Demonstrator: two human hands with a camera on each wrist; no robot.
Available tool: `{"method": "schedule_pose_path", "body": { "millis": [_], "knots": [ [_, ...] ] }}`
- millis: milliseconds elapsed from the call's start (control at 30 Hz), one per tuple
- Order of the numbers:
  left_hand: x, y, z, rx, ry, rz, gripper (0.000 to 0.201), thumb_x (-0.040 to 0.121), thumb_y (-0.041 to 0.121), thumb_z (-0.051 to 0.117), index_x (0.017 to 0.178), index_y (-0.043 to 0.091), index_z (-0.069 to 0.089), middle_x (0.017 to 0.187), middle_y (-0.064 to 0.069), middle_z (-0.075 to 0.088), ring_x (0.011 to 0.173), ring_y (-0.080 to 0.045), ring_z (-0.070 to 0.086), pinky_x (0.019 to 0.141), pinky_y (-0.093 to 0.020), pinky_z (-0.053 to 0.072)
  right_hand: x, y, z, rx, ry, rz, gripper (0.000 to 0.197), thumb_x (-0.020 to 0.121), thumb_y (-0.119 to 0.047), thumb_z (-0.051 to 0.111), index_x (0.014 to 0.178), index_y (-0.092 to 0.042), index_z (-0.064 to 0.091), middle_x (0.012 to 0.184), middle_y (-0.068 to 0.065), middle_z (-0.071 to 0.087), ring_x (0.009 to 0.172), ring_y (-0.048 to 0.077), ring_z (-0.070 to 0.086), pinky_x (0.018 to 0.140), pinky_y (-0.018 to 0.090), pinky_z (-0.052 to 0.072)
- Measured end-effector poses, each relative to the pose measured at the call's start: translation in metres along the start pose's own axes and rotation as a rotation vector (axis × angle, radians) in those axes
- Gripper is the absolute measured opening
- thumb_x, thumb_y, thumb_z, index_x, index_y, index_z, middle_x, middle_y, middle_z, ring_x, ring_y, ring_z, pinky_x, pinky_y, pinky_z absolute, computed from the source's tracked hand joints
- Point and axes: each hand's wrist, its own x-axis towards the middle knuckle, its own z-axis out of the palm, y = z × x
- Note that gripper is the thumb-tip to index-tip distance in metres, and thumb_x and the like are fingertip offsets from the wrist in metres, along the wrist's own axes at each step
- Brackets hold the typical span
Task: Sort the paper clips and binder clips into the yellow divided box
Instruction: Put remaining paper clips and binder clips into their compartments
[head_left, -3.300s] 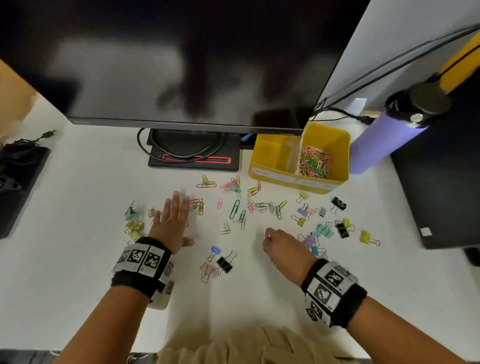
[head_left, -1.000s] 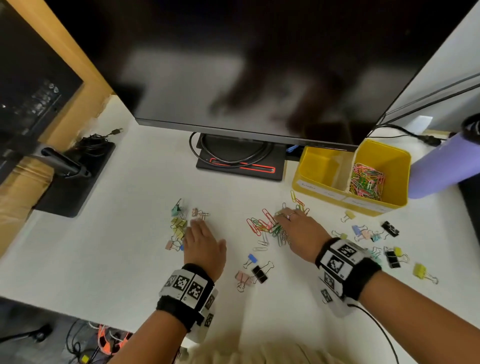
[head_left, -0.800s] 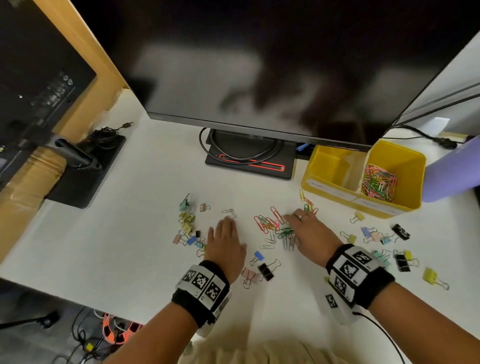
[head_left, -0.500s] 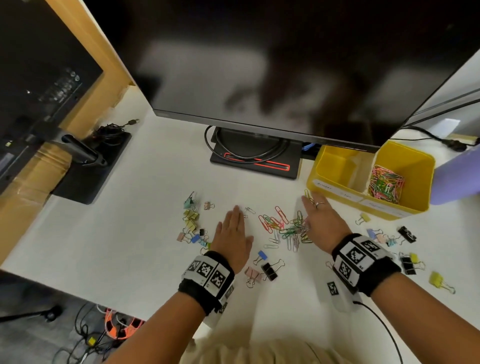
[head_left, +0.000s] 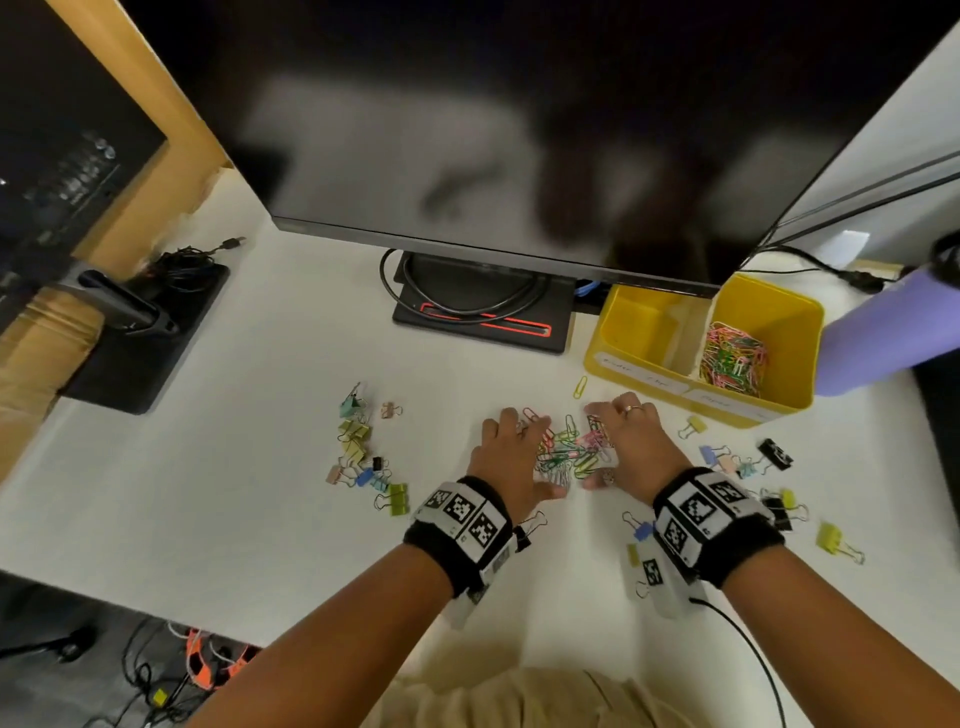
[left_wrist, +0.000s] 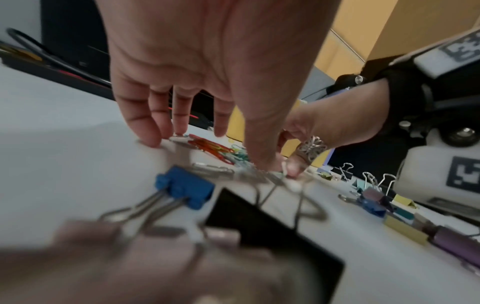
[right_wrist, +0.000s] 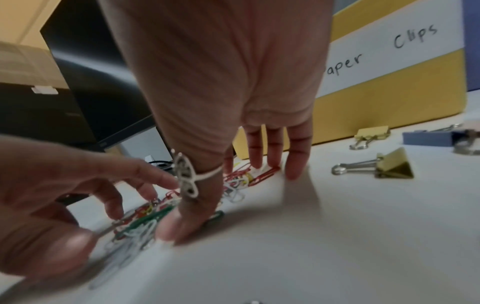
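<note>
Since a moment ago I have raked the loose paper clips (head_left: 569, 451) into one heap just before the yellow box (head_left: 644, 378), left hand (head_left: 511, 457) and right hand (head_left: 631, 441) cupped open around it, one compartment part-filled, binder clips (head_left: 363, 457) unsorted.

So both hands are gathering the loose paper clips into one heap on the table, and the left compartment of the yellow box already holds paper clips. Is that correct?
Not quite. The paper clips in the yellow box lie in its right compartment; the left one looks empty in the head view. The rest holds: the left hand and right hand flank the heap of paper clips on the table.
</note>
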Motion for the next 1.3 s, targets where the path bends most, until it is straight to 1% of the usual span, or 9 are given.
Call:
{"method": "schedule_pose_path", "body": {
  "millis": [267, 400, 567, 733, 833, 933, 1067, 1200, 1300],
  "knots": [
    [0.011, 0.014, -0.01, 0.034, -0.017, 0.024, 0.038, 0.091, 0.004, 0.048, 0.127, 0.012, 0.042, 0.127, -0.017, 0.037, 0.112, -0.033, 0.045, 0.094, -0.04, 0.047, -0.002, 0.001, 0.019, -0.041, 0.069, -0.059, 0.021, 0.089, -0.006, 0.051, 0.111, -0.006, 0.049, 0.116, 0.015, 0.048, 0.107, 0.03, 0.048, 0.08, 0.03, 0.036],
    [0.01, 0.025, -0.016, 0.146, -0.076, -0.008, 0.045, 0.089, -0.002, 0.043, 0.132, 0.012, 0.036, 0.127, -0.019, 0.037, 0.112, -0.035, 0.046, 0.089, -0.039, 0.047, -0.011, -0.001, 0.019, -0.104, 0.062, 0.017, 0.043, 0.08, 0.013, 0.038, 0.119, -0.003, 0.043, 0.123, 0.02, 0.045, 0.113, 0.033, 0.046, 0.088, 0.036, 0.039],
    [0.013, 0.043, -0.014, 0.369, -0.095, -0.034, 0.054, 0.087, -0.001, 0.048, 0.138, 0.009, 0.029, 0.129, -0.018, 0.042, 0.118, -0.032, 0.044, 0.054, -0.025, 0.024, -0.016, 0.008, 0.025, 0.02, 0.114, 0.047, 0.047, 0.072, 0.016, 0.042, 0.115, -0.001, 0.047, 0.117, 0.02, 0.049, 0.106, 0.031, 0.053, 0.076, 0.03, 0.038],
    [0.013, 0.04, -0.031, 0.296, -0.15, -0.074, 0.044, 0.09, 0.0, 0.043, 0.132, 0.005, 0.034, 0.129, -0.021, 0.046, 0.117, -0.034, 0.049, 0.095, -0.038, 0.046, -0.033, 0.02, 0.02, 0.465, 0.223, 0.122, 0.031, 0.081, 0.015, 0.04, 0.096, -0.009, 0.051, 0.087, 0.006, 0.054, 0.084, 0.023, 0.053, 0.066, 0.023, 0.036],
    [0.012, 0.041, -0.048, 0.109, -0.14, -0.009, 0.025, 0.094, 0.002, 0.041, 0.119, 0.002, 0.043, 0.111, -0.02, 0.058, 0.087, -0.027, 0.053, 0.08, -0.035, 0.05, -0.05, 0.021, -0.006, 0.754, 0.267, 0.11, 0.021, 0.089, 0.009, 0.043, 0.091, -0.011, 0.047, 0.077, -0.005, 0.048, 0.068, 0.009, 0.047, 0.063, 0.02, 0.046],
    [0.008, 0.065, -0.072, -0.018, -0.079, 0.104, 0.011, 0.096, 0.012, 0.047, 0.106, 0.007, 0.048, 0.075, -0.005, 0.051, 0.072, -0.018, 0.042, 0.052, -0.02, 0.035, -0.059, 0.031, -0.045, 0.726, 0.421, 0.085, 0.023, 0.087, 0.014, 0.042, 0.094, -0.005, 0.052, 0.086, 0.007, 0.054, 0.078, 0.018, 0.05, 0.074, 0.035, 0.052],
    [0.026, 0.125, -0.092, -0.082, 0.014, 0.243, 0.02, 0.095, 0.014, 0.05, 0.113, 0.005, 0.052, 0.093, -0.018, 0.057, 0.085, -0.029, 0.053, 0.069, -0.026, 0.036, -0.039, 0.062, -0.086, 0.51, 0.656, 0.209, 0.027, 0.088, 0.009, 0.042, 0.112, 0.004, 0.052, 0.109, 0.022, 0.063, 0.101, 0.032, 0.058, 0.08, 0.028, 0.043],
    [0.062, 0.182, -0.093, -0.076, 0.147, 0.306, 0.026, 0.094, 0.021, 0.053, 0.116, 0.008, 0.055, 0.113, -0.016, 0.063, 0.108, -0.03, 0.058, 0.078, -0.032, 0.042, -0.028, 0.083, -0.097, 0.371, 0.447, 0.275, 0.042, 0.093, -0.007, 0.046, 0.135, -0.005, 0.039, 0.125, 0.019, 0.059, 0.116, 0.034, 0.054, 0.097, 0.036, 0.043],
    [0.084, 0.203, -0.09, -0.005, 0.151, 0.315, 0.033, 0.09, 0.027, 0.06, 0.117, 0.008, 0.058, 0.121, -0.013, 0.063, 0.114, -0.028, 0.058, 0.09, -0.032, 0.046, -0.045, 0.089, -0.089, 0.387, 0.488, 0.211, 0.041, 0.092, -0.004, 0.048, 0.133, -0.006, 0.044, 0.119, 0.021, 0.062, 0.111, 0.035, 0.057, 0.095, 0.037, 0.045]
  ]
}}
